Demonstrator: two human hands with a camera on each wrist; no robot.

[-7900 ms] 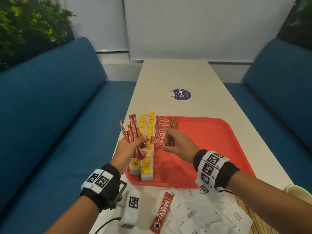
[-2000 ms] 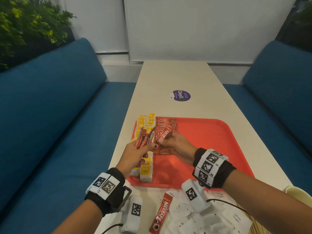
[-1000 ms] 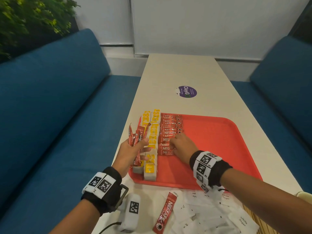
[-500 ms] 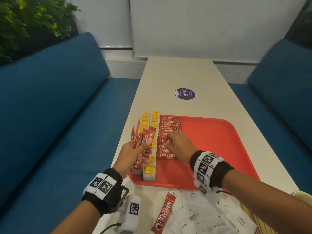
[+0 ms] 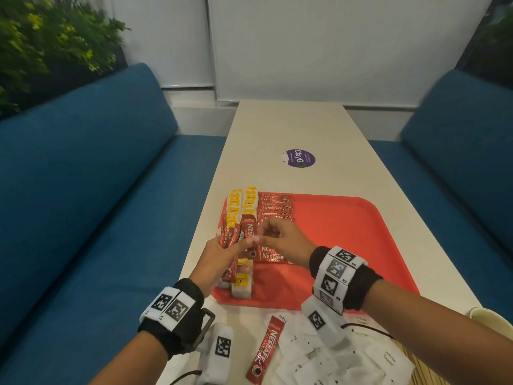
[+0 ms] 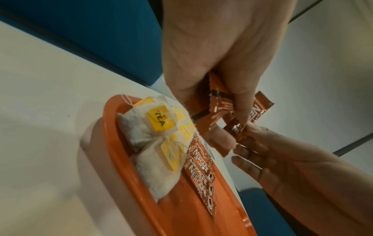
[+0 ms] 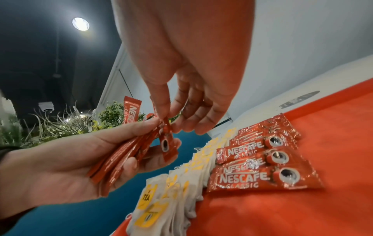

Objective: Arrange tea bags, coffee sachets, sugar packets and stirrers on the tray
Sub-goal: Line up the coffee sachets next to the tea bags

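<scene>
My left hand [image 5: 236, 247] holds a fan of several red coffee sachets [image 5: 231, 237] above the left edge of the red tray [image 5: 347, 245]. My right hand [image 5: 262, 238] meets it, its thumb and forefinger pinching one sachet [image 7: 167, 143] of that bunch. On the tray lie two rows of yellow-tagged tea bags [image 5: 241, 202] and, beside them, a row of coffee sachets [image 5: 273, 209]. White sugar packets [image 5: 333, 359] and one loose coffee sachet [image 5: 266, 351] lie on the table in front of the tray.
Wooden stirrers [image 5: 427, 370] show at the bottom right under the sugar packets, with a pale cup [image 5: 488, 318] beside them. A purple sticker [image 5: 301, 158] sits farther along the table. Blue sofas flank the table. The tray's right half is bare.
My right hand has lifted off the sachet row on the tray and moved left to the bunch in my left hand, where it now pinches a sachet. The row has grown.
</scene>
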